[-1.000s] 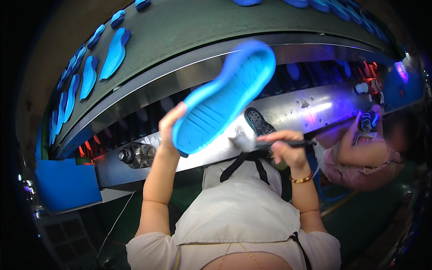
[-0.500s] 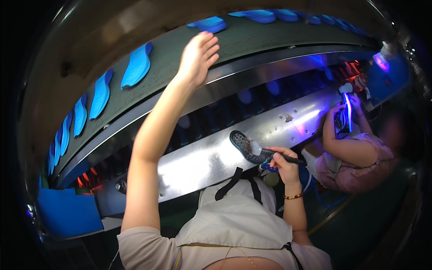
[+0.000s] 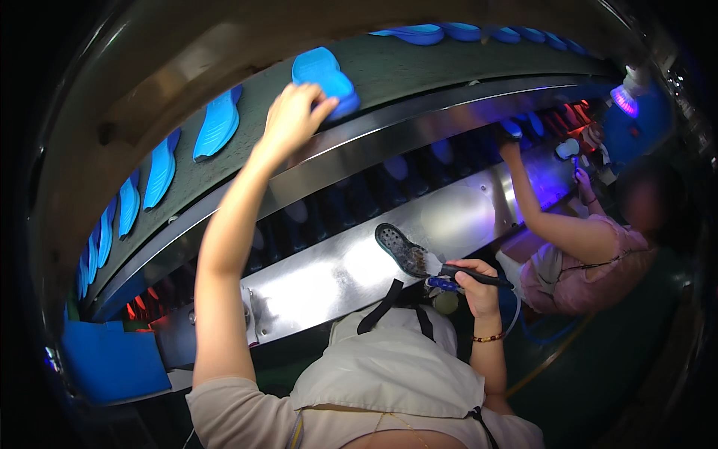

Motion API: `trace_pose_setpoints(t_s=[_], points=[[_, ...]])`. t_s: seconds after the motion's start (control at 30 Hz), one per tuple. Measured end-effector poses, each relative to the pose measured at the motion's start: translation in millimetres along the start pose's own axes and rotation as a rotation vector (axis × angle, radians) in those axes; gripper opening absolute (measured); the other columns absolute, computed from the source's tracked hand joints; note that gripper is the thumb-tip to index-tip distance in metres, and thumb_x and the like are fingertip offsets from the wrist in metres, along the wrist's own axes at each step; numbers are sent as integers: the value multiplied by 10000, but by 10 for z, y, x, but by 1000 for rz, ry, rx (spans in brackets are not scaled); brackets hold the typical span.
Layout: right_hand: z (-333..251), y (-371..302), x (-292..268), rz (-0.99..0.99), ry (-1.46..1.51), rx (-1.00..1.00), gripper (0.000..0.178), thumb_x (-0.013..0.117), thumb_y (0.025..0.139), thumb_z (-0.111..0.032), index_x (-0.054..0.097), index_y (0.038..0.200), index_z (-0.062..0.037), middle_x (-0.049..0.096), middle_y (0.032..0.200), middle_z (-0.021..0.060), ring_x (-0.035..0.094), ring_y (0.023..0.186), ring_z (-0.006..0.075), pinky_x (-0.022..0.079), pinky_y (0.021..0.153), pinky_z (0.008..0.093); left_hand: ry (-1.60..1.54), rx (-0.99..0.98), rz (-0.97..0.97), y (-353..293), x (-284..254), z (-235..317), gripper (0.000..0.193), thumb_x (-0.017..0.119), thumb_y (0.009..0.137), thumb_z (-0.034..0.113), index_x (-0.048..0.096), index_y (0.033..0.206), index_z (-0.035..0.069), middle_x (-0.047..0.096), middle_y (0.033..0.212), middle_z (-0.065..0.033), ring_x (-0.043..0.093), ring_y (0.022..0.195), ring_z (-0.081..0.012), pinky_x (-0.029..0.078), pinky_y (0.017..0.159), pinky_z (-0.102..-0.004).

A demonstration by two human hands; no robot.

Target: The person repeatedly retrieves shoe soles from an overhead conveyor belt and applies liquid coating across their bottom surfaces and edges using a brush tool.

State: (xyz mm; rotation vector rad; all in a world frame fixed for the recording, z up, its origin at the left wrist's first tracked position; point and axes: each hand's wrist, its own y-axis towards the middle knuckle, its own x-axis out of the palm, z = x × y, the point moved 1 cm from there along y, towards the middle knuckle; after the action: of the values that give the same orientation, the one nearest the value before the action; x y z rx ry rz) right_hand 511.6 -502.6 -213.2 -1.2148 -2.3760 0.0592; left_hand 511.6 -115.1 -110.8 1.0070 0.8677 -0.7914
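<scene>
My left hand point(image 3: 295, 116) reaches out over the conveyor belt, its fingers curled onto the near end of a blue foam shoe sole point(image 3: 320, 69). The sole's far part shows beyond my fingers. In my right hand point(image 3: 479, 284) is a black-handled brush point(image 3: 479, 276) with pale bristles and a thin tube at its handle. The bristles touch the heel end of a dark grey shoe outsole point(image 3: 402, 248). That outsole lies tilted on the metal worktop point(image 3: 314, 288), its holed face up.
More blue soles point(image 3: 217, 123) lie along the belt point(image 3: 262, 97). A steel rail point(image 3: 389, 133) separates it from a lower row of dark soles. At the right a co-worker point(image 3: 576, 254) reaches toward that row, beneath a lamp point(image 3: 627, 97). A blue box point(image 3: 116, 359) stands at left.
My left hand has gone from outstretched fingers to a grasp on the blue sole. The brush has shifted toward the outsole's heel. The co-worker's arm now extends to the lower row.
</scene>
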Motion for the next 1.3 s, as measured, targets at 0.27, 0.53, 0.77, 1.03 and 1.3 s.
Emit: trace_pose_setpoints(t_s=[0.27,0.53,0.77,1.03,1.3], points=[[-127,421,324,-159,74,-23,221,544,754,34,571,968,84,613,969,176,597,880,202,458,831,289,-1463,-760,801,-1691,47,348,377,487,778,99,432,1134,-14,521,1057,-132,517,984,-208,418,877,-327],[-220,503,756,-366,304,-22,217,544,750,25,579,960,67,612,974,191,599,907,229,451,863,325,-2412,-486,-124,-2518,256,462,848,623,705,453,273,1308,-28,435,1233,-227,471,1123,-315,385,947,-428],[152,742,1013,-372,187,158,183,541,791,16,575,968,48,613,967,177,597,863,193,472,808,302,-2420,-724,-319,-2468,593,878,916,395,732,715,316,1296,-3,442,1223,-230,479,1099,-348,389,927,-460],[113,906,1359,-247,-336,-131,160,621,761,-31,632,913,16,647,846,84,586,787,101,467,694,221,-2592,-672,-253,-2300,745,1029,913,106,756,753,322,1318,65,443,1243,-172,429,1153,-292,339,970,-434],[2,146,1170,-719,-808,-430,170,671,647,-28,646,815,-13,641,800,142,625,765,255,481,689,312,-2174,-963,29,-2338,615,637,906,83,753,754,410,1220,50,543,1047,-178,544,962,-300,448,838,-435]])
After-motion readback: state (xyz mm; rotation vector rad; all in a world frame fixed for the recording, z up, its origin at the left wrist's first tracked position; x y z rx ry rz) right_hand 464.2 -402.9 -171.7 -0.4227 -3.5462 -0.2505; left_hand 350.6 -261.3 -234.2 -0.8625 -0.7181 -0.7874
